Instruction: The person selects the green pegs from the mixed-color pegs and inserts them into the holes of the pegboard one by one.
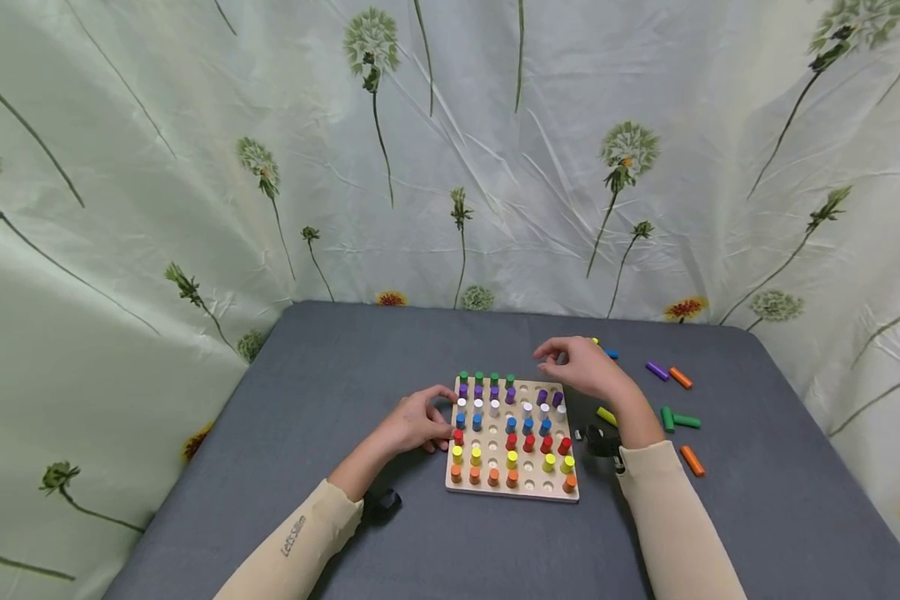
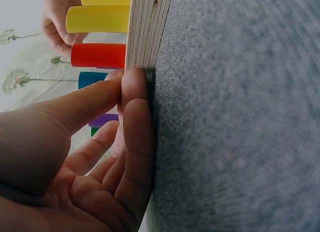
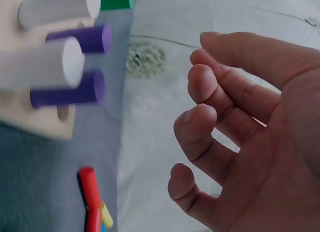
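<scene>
A wooden pegboard (image 1: 510, 492) lies on the grey table, with rows of green, purple, white, blue, red, yellow and orange pegs; several holes are bare. My left hand (image 1: 416, 421) grips the board's left edge, thumb and fingertips against it beside the red peg (image 2: 97, 55). Above the board's far right corner hovers my right hand (image 1: 581, 367), its fingers loosely bent and nothing seen between them. Purple pegs (image 3: 75, 89) and white pegs (image 3: 42, 64) stand near it in the right wrist view.
Right of the board lie loose pegs: a purple peg (image 1: 657, 371), orange pegs (image 1: 692, 461), green pegs (image 1: 686, 422) and a yellow peg (image 1: 607, 416). Red pegs (image 3: 90, 192) show in the right wrist view. A floral curtain (image 1: 450, 150) hangs behind the table (image 1: 330, 367).
</scene>
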Demonstrator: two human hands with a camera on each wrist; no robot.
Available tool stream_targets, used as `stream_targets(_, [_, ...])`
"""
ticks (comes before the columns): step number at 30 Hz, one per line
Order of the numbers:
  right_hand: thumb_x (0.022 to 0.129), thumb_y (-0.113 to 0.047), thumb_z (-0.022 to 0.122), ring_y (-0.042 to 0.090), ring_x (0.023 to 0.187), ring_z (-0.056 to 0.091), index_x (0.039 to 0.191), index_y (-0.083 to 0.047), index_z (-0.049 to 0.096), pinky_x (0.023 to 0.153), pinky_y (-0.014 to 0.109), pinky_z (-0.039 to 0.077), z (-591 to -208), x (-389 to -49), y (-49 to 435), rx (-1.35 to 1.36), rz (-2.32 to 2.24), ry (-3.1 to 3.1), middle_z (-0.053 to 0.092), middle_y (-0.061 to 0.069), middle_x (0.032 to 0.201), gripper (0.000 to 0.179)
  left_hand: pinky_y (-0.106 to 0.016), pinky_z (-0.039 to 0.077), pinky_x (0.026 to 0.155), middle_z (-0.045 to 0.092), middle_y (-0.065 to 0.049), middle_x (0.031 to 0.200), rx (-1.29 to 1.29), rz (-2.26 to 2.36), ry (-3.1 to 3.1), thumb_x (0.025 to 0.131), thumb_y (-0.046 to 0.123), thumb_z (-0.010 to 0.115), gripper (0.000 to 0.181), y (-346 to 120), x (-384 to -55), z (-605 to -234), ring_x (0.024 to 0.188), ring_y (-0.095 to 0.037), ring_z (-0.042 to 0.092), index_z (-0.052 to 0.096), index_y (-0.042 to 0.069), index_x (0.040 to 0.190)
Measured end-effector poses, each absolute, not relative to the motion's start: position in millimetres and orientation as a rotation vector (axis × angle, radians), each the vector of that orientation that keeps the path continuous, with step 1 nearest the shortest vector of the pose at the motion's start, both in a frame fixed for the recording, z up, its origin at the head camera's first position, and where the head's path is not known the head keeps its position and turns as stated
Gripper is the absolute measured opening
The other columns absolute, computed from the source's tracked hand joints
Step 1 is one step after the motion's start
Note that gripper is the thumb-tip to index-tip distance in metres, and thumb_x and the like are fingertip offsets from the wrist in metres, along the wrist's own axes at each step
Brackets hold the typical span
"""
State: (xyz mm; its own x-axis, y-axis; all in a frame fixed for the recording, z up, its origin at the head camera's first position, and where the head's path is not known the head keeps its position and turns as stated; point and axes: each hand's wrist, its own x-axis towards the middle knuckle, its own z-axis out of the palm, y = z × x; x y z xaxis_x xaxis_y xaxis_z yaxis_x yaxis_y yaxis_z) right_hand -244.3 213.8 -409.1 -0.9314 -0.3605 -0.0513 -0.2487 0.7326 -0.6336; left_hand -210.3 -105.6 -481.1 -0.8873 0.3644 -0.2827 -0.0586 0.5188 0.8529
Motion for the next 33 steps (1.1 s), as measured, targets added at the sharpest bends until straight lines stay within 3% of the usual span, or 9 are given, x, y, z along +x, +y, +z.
stream_targets(11, [0.105, -0.026, 0.066, 0.021, 0.087, 0.058, 0.127, -0.005, 0.073, 0.075, 0.033, 0.047, -405, -232, 247, -0.320, -0.971, 2.836, 0.070, 0.008, 0.103, 0.032, -0.031, 0.058, 0.057, 0.074, -0.007, 0.078, 0.235, 1.317, 2.335, 0.096, 0.008, 0.076, 0.045, -104, -213, -481, 0.064, -0.014, 0.071, 0.059, 0.015, 0.138])
stream_targets(18, [0.104, -0.025, 0.066, 0.020, 0.078, 0.053, 0.123, -0.005, 0.074, 0.067, 0.033, 0.043, -402, -228, 270, -0.259, -0.989, 2.891, 0.066, 0.009, 0.096, 0.029, -0.031, 0.058, 0.057, 0.074, -0.007, 0.079, 0.213, 1.319, 2.323, 0.096, 0.006, 0.076, 0.047, -104, -213, -478, 0.064, -0.015, 0.071, 0.059, 0.014, 0.139])
stream_targets(26, [0.106, -0.032, 0.065, 0.026, 0.091, 0.060, 0.123, -0.004, 0.072, 0.072, 0.033, 0.049, -401, -226, 290, -0.164, -0.951, 2.888, 0.071, 0.017, 0.111, 0.034, -0.031, 0.058, 0.058, 0.075, -0.007, 0.078, 0.224, 1.328, 2.322, 0.095, 0.006, 0.075, 0.046, -103, -212, -479, 0.063, -0.013, 0.071, 0.059, 0.014, 0.137])
stream_targets(33, [0.106, -0.033, 0.064, 0.029, 0.096, 0.061, 0.122, 0.000, 0.071, 0.073, 0.032, 0.049, -405, -225, 301, -0.114, -0.937, 2.897, 0.072, 0.020, 0.113, 0.037, -0.032, 0.059, 0.058, 0.075, -0.006, 0.077, 0.234, 1.340, 2.315, 0.095, 0.008, 0.077, 0.045, -104, -212, -479, 0.063, -0.013, 0.071, 0.060, 0.014, 0.136])
